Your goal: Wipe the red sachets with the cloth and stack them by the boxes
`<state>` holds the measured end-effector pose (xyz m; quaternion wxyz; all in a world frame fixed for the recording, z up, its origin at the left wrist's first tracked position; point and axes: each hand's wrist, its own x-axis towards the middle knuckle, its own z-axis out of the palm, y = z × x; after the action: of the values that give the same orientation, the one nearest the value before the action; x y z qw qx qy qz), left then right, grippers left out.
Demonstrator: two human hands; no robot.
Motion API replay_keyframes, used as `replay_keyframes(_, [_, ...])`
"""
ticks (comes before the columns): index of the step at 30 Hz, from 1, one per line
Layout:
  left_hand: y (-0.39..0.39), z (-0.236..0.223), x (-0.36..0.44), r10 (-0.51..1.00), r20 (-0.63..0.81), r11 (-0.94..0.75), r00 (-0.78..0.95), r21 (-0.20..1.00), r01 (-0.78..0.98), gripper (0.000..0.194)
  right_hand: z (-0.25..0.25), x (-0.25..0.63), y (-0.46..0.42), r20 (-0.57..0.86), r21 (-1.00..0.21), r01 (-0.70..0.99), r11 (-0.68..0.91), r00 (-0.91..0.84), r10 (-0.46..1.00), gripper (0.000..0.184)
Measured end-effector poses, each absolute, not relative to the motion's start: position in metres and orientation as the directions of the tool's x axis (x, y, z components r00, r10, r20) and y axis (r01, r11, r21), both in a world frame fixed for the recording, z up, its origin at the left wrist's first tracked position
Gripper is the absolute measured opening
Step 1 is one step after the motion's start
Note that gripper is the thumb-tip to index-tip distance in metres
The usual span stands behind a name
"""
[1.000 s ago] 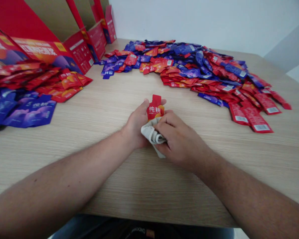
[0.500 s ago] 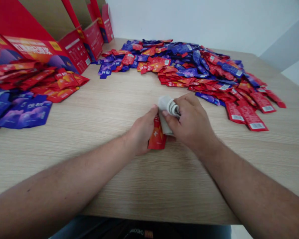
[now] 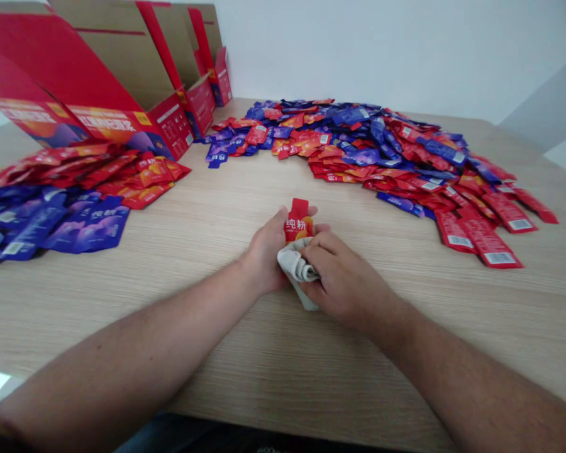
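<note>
In the middle of the head view, a red pouch [image 3: 298, 221] with white lettering and an orange print lies in my left hand [image 3: 270, 251]. The thumb runs along its left edge and the fingertips show past its right side. My right hand [image 3: 342, 274] grips a folded, rolled grey-white cloth [image 3: 293, 259]. The cloth presses on the lower part of the pouch and hides it. Both hands are low over the wooden table [image 3: 217, 220].
A wide heap of red and blue pouches [image 3: 358, 135] curves across the back and right. Red pouches [image 3: 146, 179] and blue pouches [image 3: 92, 223] are piled at the left. Behind these stand open red cardboard boxes [image 3: 167, 126]. A white wall [image 3: 358, 50] rises behind the table.
The cloth in my right hand has moved down the pouch toward me, uncovering its top and covering its lower end. The view has shifted, bringing more of the boxes into sight.
</note>
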<state>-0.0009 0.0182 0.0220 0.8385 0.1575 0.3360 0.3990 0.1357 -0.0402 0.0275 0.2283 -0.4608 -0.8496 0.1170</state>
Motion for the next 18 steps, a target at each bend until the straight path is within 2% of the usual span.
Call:
replay_keyframes(4, [0.007, 0.025, 0.011, 0.735, -0.471, 0.678, 0.488, 0.503, -0.536, 0.046, 0.026, 0.15, -0.017, 0.438, -0.403, 0.833, 0.379, -0.189, 0.879, 0.011])
replay_keyframes(6, [0.004, 0.025, 0.014, 0.722, -0.503, 0.692, 0.476, 0.502, -0.519, 0.045, 0.025, 0.151, -0.012, 0.472, -0.411, 0.845, 0.342, -0.123, 0.873, 0.013])
replay_keyframes(9, [0.007, 0.022, 0.011, 0.71, -0.495, 0.704, 0.5, 0.483, -0.521, 0.045, 0.026, 0.143, -0.019, 0.431, -0.439, 0.807, 0.395, -0.196, 0.881, 0.012])
replay_keyframes(15, [0.021, 0.017, -0.003, 0.748, -0.459, 0.663, 0.479, 0.514, -0.543, 0.047, 0.034, 0.134, -0.045, 0.184, -0.409, 0.706, 0.579, -0.557, 0.81, 0.01])
replay_keyframes(18, [0.017, 0.019, 0.0, 0.747, -0.451, 0.665, 0.489, 0.512, -0.543, 0.047, 0.034, 0.142, -0.037, 0.209, -0.383, 0.734, 0.561, -0.523, 0.826, 0.009])
